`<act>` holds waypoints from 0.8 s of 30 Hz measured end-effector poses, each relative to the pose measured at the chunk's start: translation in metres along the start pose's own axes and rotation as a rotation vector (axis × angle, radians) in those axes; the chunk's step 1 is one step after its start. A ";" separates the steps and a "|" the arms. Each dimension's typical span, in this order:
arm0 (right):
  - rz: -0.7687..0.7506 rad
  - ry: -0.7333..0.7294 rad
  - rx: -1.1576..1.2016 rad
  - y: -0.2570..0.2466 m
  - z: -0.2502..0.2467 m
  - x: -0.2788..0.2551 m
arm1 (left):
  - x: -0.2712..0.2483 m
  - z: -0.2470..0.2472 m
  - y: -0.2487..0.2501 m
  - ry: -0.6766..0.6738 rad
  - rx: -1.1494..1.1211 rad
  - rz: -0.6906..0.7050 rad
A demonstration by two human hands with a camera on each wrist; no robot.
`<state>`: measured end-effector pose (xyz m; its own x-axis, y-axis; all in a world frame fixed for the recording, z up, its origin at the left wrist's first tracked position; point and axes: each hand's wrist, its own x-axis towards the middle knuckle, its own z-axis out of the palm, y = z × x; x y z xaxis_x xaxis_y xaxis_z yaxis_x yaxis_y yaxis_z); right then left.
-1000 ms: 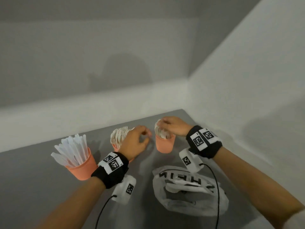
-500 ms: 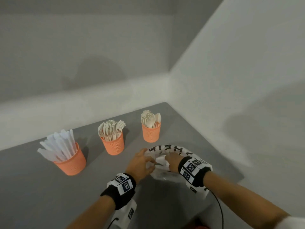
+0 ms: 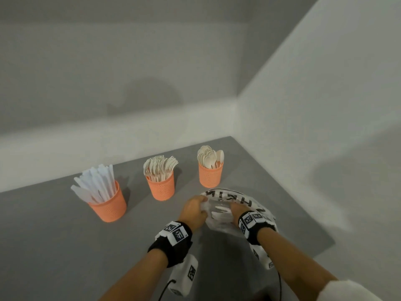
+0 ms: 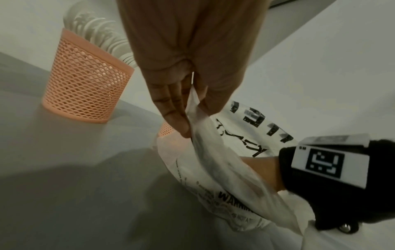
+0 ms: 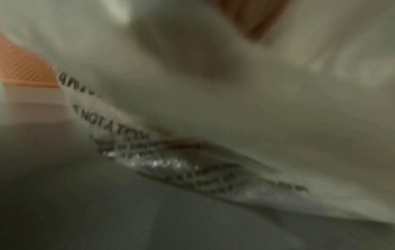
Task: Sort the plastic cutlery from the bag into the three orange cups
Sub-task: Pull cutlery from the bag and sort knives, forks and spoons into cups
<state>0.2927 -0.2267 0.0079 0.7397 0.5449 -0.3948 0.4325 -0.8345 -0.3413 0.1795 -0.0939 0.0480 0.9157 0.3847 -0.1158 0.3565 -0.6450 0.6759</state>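
Three orange mesh cups stand in a row: knives point(image 3: 107, 205) at left, forks point(image 3: 160, 187) in the middle, spoons point(image 3: 210, 175) at right. A translucent plastic bag point(image 3: 230, 197) with black lettering lies in front of the spoon cup. My left hand point(image 3: 202, 206) pinches the bag's left edge and holds it up; the left wrist view shows the plastic point(image 4: 213, 160) caught between thumb and fingers point(image 4: 181, 118). My right hand point(image 3: 235, 210) is inside the bag, its fingers hidden by plastic. White cutlery point(image 3: 218, 210) shows faintly through the bag. The right wrist view is blurred plastic point(image 5: 213, 101).
The grey table point(image 3: 54, 246) sits in a corner, with white walls behind and to the right. Its right edge point(image 3: 321, 224) runs close to the bag. The fork cup point(image 4: 85, 84) stands just left of my left hand.
Both hands drew back from the fork and spoon cups to the bag. The left hand took hold of the bag's edge and the right hand went inside it.
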 end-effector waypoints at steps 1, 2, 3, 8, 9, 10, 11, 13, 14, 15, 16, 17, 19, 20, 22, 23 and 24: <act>0.010 -0.001 -0.004 -0.002 -0.001 -0.004 | 0.001 0.001 0.001 0.008 0.001 0.005; 0.024 0.017 0.008 -0.004 0.000 -0.005 | 0.000 0.002 0.001 0.017 0.006 0.009; 0.019 0.026 0.052 -0.005 -0.001 -0.008 | 0.000 0.002 0.002 0.025 0.017 0.010; -0.126 0.084 0.089 -0.004 -0.010 -0.023 | 0.003 0.004 0.002 0.068 0.085 -0.014; -0.151 0.090 0.088 -0.003 -0.013 -0.025 | 0.005 0.004 0.003 0.077 0.093 -0.022; -0.186 0.105 0.070 -0.003 -0.016 -0.027 | 0.007 0.005 0.005 0.083 0.103 -0.030; -0.193 0.100 0.055 -0.005 -0.020 -0.030 | 0.009 0.006 0.006 0.090 0.113 -0.038; -0.192 0.070 0.068 -0.009 -0.028 -0.034 | 0.012 0.009 0.009 0.093 0.138 -0.056; -0.195 0.060 0.070 -0.014 -0.032 -0.038 | 0.013 0.010 0.011 0.089 0.144 -0.062; -0.222 0.086 0.090 -0.020 -0.036 -0.042 | 0.015 0.011 0.012 0.085 0.142 -0.062; -0.269 0.141 0.135 -0.024 -0.039 -0.045 | 0.018 0.012 0.012 0.082 0.134 -0.060; -0.288 0.179 0.223 -0.026 -0.041 -0.045 | 0.020 0.012 0.013 0.079 0.124 -0.054; -0.275 0.223 0.465 -0.032 -0.046 -0.046 | 0.023 0.012 0.015 0.078 0.119 -0.050; -0.275 0.217 0.566 -0.035 -0.052 -0.048 | 0.025 0.013 0.016 0.077 0.123 -0.056; -0.273 0.220 0.733 -0.040 -0.067 -0.051 | 0.026 0.014 0.018 0.068 0.132 -0.075; -0.281 0.237 0.818 -0.042 -0.077 -0.051 | 0.026 0.014 0.020 0.064 0.143 -0.078; -0.294 0.252 0.900 -0.045 -0.090 -0.054 | 0.025 0.015 0.022 0.051 0.152 -0.077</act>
<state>0.2796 -0.2262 0.1212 0.7989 0.6007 -0.0317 0.1400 -0.2370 -0.9614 0.2133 -0.1084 0.0488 0.8756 0.4670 -0.1233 0.4524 -0.7035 0.5482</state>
